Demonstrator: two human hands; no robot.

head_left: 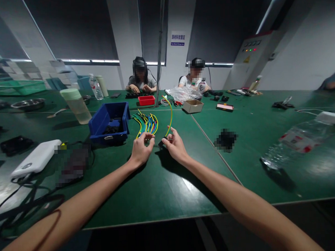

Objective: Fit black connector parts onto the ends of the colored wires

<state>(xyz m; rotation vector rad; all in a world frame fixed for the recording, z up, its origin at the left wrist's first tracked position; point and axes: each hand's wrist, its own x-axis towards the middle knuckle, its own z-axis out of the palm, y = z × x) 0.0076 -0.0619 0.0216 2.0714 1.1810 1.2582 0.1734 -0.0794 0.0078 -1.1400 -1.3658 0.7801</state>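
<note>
A broad green counter (164, 184) fills the workshop scene, running from the near edge back to a far side where two seated people (140, 80) work at their own piles of parts beneath dark window blinds. At the far right a grey control cabinet (253, 58) with small coloured lamps stands against the wall. On the counter's right side a clear plastic bottle (291, 143) lies on its side, well apart from the hands. To the left sit a white power bank (36, 157) with dark cables trailing from it, and a pale green-capped tumbler (76, 105) standing upright. Just beside the tumbler is a blue plastic bin (109, 122) holding dark small parts. A small cardboard box (193, 106) and a red tray (146, 100) rest farther back, near the middle.

Just right of the bin, a bundle of wires (145, 123), green, yellow and blue, lies fanned on the counter, just beyond the hands. The person's left hand (141, 150) rests on the counter at the near end of that bundle, its fingers curled loosely with the tips close to the wire ends; whether its grip has closed on anything cannot be told. The right hand (176, 145) pinches a small black connector (162, 142) between thumb and forefinger, the other fingers spread open. From that connector a single yellow-green wire (170, 116) arcs upward and back over the counter.
</note>
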